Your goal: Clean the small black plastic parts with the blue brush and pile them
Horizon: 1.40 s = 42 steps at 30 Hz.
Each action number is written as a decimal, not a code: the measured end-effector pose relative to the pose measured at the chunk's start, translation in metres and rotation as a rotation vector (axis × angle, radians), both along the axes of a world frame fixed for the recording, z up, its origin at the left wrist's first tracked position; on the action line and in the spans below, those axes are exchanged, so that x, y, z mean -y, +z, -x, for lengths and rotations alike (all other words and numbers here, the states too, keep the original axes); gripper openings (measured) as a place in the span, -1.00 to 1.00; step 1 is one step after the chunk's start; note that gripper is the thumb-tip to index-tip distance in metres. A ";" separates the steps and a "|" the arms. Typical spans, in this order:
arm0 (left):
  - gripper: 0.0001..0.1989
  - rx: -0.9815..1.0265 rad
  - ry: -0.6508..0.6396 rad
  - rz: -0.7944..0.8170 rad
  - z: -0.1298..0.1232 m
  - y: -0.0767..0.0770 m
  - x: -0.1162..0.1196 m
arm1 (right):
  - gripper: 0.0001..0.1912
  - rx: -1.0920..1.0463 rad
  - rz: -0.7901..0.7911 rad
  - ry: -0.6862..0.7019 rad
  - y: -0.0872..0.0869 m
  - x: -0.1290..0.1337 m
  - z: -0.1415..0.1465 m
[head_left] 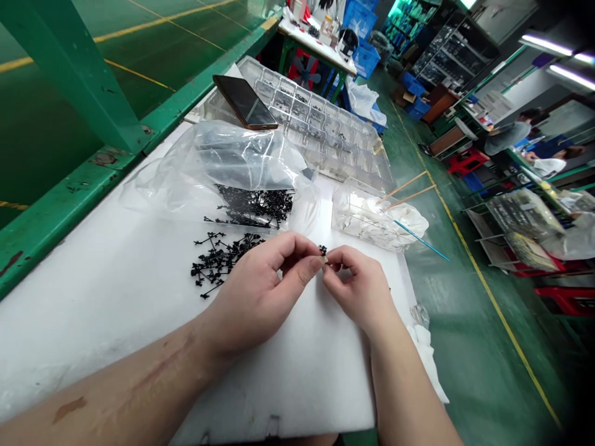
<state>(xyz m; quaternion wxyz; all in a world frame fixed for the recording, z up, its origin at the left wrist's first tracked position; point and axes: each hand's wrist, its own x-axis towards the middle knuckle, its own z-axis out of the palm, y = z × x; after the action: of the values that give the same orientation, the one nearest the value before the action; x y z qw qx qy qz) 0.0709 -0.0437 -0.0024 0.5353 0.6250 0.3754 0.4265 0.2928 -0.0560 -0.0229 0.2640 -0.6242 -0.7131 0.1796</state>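
Observation:
My left hand (274, 282) pinches a small black part (322, 249) between thumb and forefinger, above the white tabletop (297, 371). Close against it, my right hand (356, 282) is closed too, its thumb and fingertips pressed together at the same spot. Something small and pale shows at the fingertips; whether the right fingers grip the black part or another piece is hidden. Left of my left hand lies a loose pile of thin black plastic parts (216, 263) with branched ends. More of these lie at the mouth of a clear plastic bag (251, 155) just behind the pile.
Behind the bag stands a clear compartment tray (320, 124) of small parts, with a phone (245, 102) on its left end. A clear box (357, 217) holds white material and thin sticks. A green metal frame (125, 161) borders the left. Farther right, people sit at benches.

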 end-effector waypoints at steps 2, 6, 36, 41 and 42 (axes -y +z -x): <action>-0.89 -0.001 -0.007 0.000 0.000 0.001 0.000 | -0.91 -0.004 0.027 -0.015 -0.001 -0.001 0.001; -0.88 0.000 0.000 0.004 -0.001 0.003 -0.001 | -0.92 -0.093 0.115 -0.050 -0.002 -0.001 0.001; -0.87 0.006 0.001 0.021 -0.002 0.002 0.001 | -0.76 -0.893 0.224 0.238 0.018 0.023 -0.002; -0.88 0.014 0.001 0.008 -0.001 0.002 0.001 | -0.77 -0.837 0.198 0.211 0.019 0.023 0.000; -0.87 0.014 0.000 0.007 -0.001 0.002 0.001 | -0.77 -0.827 0.193 0.209 0.020 0.023 0.000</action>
<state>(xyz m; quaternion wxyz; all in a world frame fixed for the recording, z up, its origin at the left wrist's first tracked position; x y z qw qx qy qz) 0.0722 -0.0447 -0.0004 0.5402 0.6200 0.3731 0.4297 0.2926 -0.0794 -0.0030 0.4482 -0.4461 -0.5865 0.5061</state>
